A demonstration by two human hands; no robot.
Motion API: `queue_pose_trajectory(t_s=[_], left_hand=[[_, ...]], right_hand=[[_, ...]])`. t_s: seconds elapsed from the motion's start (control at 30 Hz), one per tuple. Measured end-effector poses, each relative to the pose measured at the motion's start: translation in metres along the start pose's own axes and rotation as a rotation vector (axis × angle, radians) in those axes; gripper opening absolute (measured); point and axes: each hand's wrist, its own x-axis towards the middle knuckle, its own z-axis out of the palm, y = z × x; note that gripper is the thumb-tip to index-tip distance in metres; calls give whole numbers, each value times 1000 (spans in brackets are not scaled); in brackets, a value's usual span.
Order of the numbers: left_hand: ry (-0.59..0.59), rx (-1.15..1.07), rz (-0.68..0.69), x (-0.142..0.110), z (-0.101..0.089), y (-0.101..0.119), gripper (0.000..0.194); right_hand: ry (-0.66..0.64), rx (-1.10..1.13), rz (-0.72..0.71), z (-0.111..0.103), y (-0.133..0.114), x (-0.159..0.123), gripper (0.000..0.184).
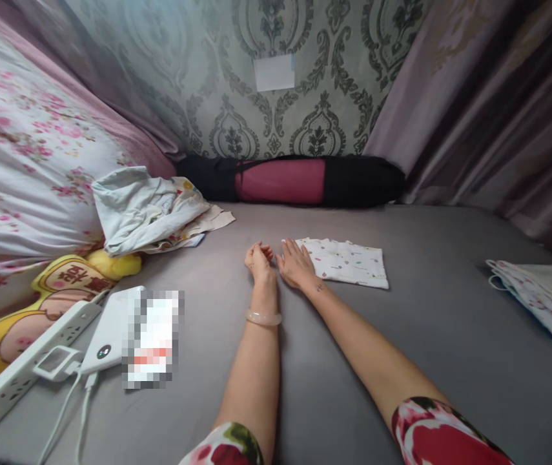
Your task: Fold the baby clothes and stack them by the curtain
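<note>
A small folded white cloth (350, 263) with a scattered print lies flat on the grey bed sheet, its long side running left to right. My right hand (296, 263) rests flat over its left end, fingers stretched out and pointing away from me. Just left of it, apart from the cloth, my left hand (259, 261) is turned on its side with the fingers curled in, and nothing shows in them. A pale bangle (263, 318) sits on my left forearm. The cloth's left edge is partly hidden under my right hand.
A crumpled pile of clothes (143, 210) lies at the back left. Nearer are a power bank (115, 326), a power strip (28, 361) and a yellow plush (24, 336). A black and pink bag (280, 181) lies along the wall. Folded cloths (547, 294) are stacked at right.
</note>
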Motion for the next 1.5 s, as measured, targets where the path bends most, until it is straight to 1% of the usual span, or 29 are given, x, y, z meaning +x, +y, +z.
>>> queue_pose_trajectory(t_s=[0.17,0.3,0.37,0.43,0.53,0.63,0.73,0.8,0.9,1.07,1.23,1.37,1.43,1.5], left_hand=[[-13,15,8,-1,1,0,11],[4,50,13,-2,3,1,9],[-27,83,35,-5,6,2,9],[-111,130,77,-8,9,0,9],[-315,237,187,-18,16,-6,13],[-497,385,333,-28,21,-17,21],[-617,556,447,-34,22,-29,32],[-664,654,473,-36,21,-35,38],[-696,743,459,-38,19,-37,44],[-753,867,488,-41,19,-34,51],[-762,855,516,-40,17,-34,49],[-757,841,509,-39,16,-36,43],[-774,878,569,-38,16,-38,39],[-816,964,679,-38,16,-40,37]], right_hand=[[5,14,2,1,0,-1,58],[-16,44,14,-4,0,-1,58],[13,47,15,-9,3,-3,57],[52,33,22,-14,8,-7,57],[76,-4,54,-23,23,-15,56],[73,-47,81,-29,41,-22,55],[42,-85,78,-30,55,-26,55],[13,-104,68,-28,59,-29,54],[-9,-118,60,-26,60,-32,54],[15,-109,67,-25,57,-34,54],[21,-42,80,-24,61,-33,53],[12,34,85,-29,69,-33,53],[41,35,128,-33,76,-36,54],[87,7,189,-37,84,-39,54]])
